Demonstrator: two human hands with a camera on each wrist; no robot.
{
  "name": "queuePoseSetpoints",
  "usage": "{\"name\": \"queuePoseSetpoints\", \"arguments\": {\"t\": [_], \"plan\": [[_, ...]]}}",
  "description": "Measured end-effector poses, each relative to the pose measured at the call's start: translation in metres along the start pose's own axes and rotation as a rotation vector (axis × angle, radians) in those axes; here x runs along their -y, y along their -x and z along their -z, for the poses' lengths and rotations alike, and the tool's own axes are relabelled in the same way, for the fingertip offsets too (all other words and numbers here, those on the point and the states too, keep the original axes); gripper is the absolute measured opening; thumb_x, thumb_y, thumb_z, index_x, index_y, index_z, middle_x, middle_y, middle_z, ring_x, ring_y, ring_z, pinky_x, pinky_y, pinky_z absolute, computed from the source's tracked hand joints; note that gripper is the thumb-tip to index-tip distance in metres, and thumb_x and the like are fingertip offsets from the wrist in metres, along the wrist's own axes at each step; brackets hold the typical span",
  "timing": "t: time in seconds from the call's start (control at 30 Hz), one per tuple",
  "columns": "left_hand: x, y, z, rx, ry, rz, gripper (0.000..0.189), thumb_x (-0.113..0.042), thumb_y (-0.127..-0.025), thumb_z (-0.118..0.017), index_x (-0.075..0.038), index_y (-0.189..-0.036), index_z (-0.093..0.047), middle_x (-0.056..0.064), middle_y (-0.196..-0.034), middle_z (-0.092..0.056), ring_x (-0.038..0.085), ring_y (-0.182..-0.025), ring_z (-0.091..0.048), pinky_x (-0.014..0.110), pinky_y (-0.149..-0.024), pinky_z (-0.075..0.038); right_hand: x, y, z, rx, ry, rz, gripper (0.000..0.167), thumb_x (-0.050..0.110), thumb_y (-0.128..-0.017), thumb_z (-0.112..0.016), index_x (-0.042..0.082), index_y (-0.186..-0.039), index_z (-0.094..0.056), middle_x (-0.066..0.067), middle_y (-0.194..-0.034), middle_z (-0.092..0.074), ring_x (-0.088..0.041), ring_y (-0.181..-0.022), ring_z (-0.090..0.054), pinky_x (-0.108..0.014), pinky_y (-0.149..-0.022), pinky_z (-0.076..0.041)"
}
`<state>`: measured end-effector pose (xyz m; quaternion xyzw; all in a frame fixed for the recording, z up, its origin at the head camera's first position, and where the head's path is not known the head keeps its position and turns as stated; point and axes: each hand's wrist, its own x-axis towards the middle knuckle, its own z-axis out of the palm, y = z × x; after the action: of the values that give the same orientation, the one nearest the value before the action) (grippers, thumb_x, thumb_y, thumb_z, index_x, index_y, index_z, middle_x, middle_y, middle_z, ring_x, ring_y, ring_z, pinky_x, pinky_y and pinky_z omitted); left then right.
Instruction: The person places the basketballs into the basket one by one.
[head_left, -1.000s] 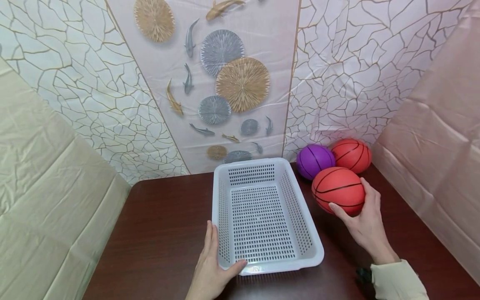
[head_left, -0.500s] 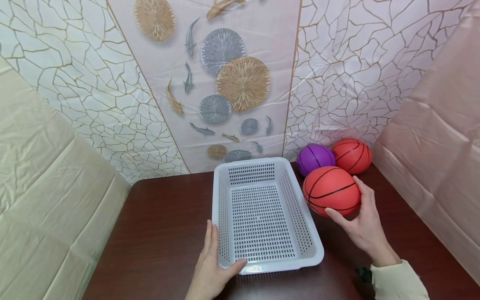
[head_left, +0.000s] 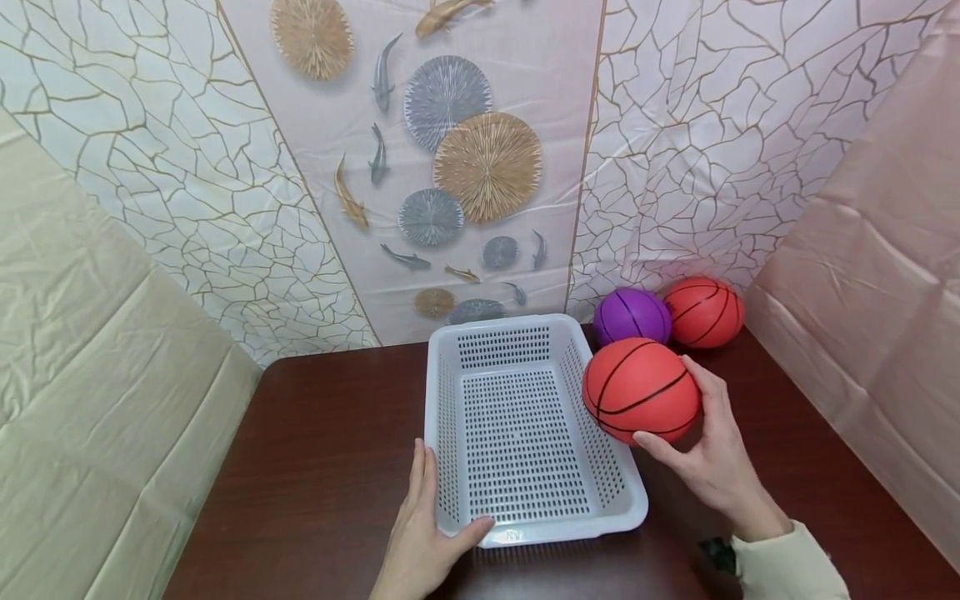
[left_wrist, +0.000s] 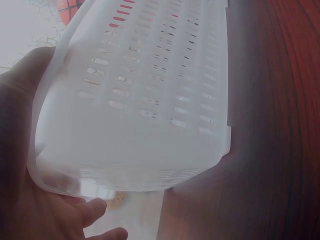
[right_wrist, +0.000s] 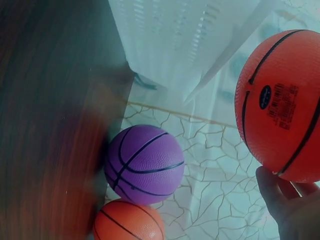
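A white perforated plastic basket (head_left: 517,534) stands on the table. My left hand (head_left: 422,531) rests at its near left corner, straight fingers along the outer left side and thumb over the front rim. The left wrist view shows the outer walls of the basket (left_wrist: 120,140) beside the fingers (left_wrist: 92,212). A red toy basketball (head_left: 639,392) is in my right hand (head_left: 708,457), gripped between thumb and fingers. It overlaps the basket's right rim in the head view. In the right wrist view, a dark label shows on the held ball (right_wrist: 280,105).
A purple ball (head_left: 632,315) and another red ball (head_left: 703,312) sit side by side at the back right, close to the patterned wall covering (head_left: 675,167). Pale fabric walls (head_left: 862,308) flank the dark wooden table (head_left: 330,450).
My right hand has carried the red basketball leftward, from beside the basket to over its right rim. The left hand and the basket stay put.
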<state>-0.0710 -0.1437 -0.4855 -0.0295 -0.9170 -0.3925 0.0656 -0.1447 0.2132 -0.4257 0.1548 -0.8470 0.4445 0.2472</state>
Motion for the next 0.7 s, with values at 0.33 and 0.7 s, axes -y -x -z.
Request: {"name": "queuePoseSetpoints", "arguments": {"t": [0.33, 0.7], "plan": [[0.0, 0.0, 0.0, 0.002, -0.004, 0.008, 0.117, -0.065, -0.074, -0.072, -0.012, -0.157, -0.009, -0.008, -0.162, 0.005, 0.045, -0.134, -0.034, 0.069, -0.093, -0.036, 0.043, 0.001, -0.001, 0.04, -0.061, 0.104, 0.108, -0.011, -0.054, -0.087, -0.003, -0.146, -0.033, -0.024, -0.137, -0.038, -0.004, -0.125, -0.034, -0.006, -0.092, -0.034], [0.001, 0.0, -0.001, -0.001, -0.007, 0.012, 0.119, -0.069, -0.072, -0.071, -0.013, -0.157, -0.009, -0.007, -0.163, 0.004, 0.043, -0.135, -0.034, 0.065, -0.097, -0.036, 0.012, 0.012, -0.016, 0.104, -0.065, 0.117, 0.117, 0.003, -0.051, -0.095, 0.007, -0.15, -0.032, -0.01, -0.146, -0.036, -0.011, -0.13, -0.034, -0.01, -0.095, -0.036]]}}
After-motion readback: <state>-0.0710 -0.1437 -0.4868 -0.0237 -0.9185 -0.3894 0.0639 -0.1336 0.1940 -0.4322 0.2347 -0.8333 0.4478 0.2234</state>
